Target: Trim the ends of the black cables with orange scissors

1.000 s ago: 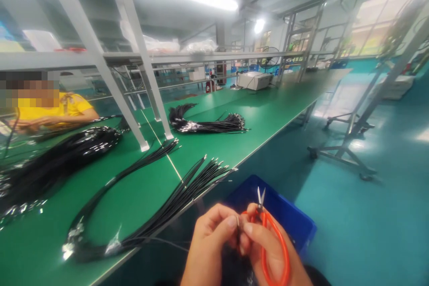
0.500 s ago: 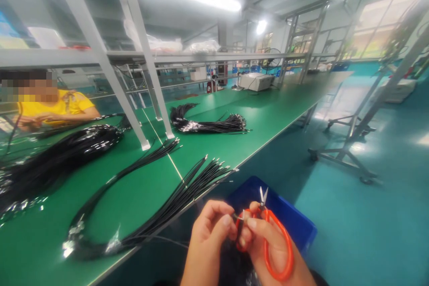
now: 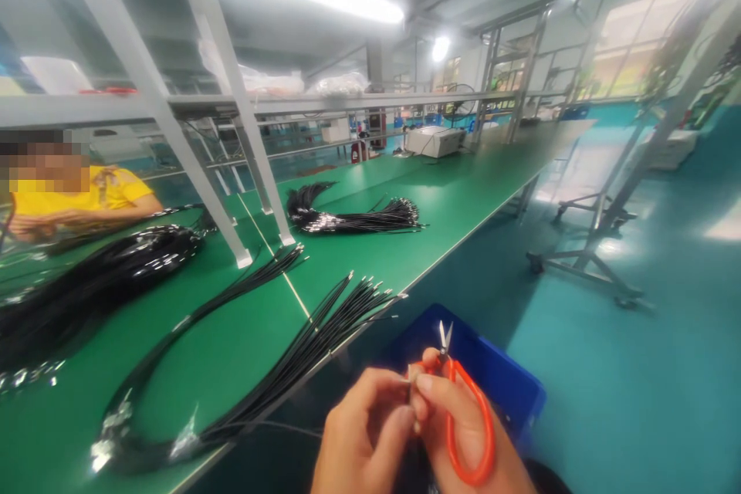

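Note:
In my right hand point(image 3: 457, 409) are scissors point(image 3: 472, 424) with orange-red handles. Their blades point up and stand slightly apart. The thumb and finger of that hand also pinch a small pale end. My left hand point(image 3: 370, 424) meets it, fingers closed on what looks like a thin black cable point(image 3: 289, 428); its end is mostly hidden by the fingers. This cable leads off from a bundle of black cables point(image 3: 312, 347) on the green table point(image 3: 231, 347). The bundle curves in a U and is tied with clear plastic wrap point(image 3: 186, 436).
Below my hands sits a blue bin point(image 3: 509, 386). Another cable bundle point(image 3: 359, 218) and a large cable heap point(image 3: 116, 278) lie on the table. Shelf posts point(image 3: 255, 123) rise from it. Across the table is a person in a yellow top point(image 3: 109, 197). A wheeled frame point(image 3: 590, 270) stands right.
Both hands sit slightly further left and my left fingers have closed in against the right ones. The second scissor handle is now mostly hidden. The whole view has shifted a little.

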Motion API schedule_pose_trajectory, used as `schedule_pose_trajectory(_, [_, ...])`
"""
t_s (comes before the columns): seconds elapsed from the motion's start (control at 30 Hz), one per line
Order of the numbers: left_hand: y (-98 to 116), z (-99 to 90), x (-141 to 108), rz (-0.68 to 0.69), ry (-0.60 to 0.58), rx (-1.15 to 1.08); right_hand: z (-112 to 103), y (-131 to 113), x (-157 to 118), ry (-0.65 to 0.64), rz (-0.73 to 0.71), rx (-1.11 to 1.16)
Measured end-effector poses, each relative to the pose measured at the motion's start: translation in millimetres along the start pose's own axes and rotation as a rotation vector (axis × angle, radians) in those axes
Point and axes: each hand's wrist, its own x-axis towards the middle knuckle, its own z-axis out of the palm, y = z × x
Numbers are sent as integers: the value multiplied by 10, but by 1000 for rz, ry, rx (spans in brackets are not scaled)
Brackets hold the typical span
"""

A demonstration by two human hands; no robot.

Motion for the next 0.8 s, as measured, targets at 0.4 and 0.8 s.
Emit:
schedule_pose_trajectory(0.4, [-45,46,20,-245,-37,-275,163,-65,29,76,-193,-223])
schedule_pose_trajectory(0.8, [-13,32,49,-348,35,-421,-95,64,92,67,-645,-721])
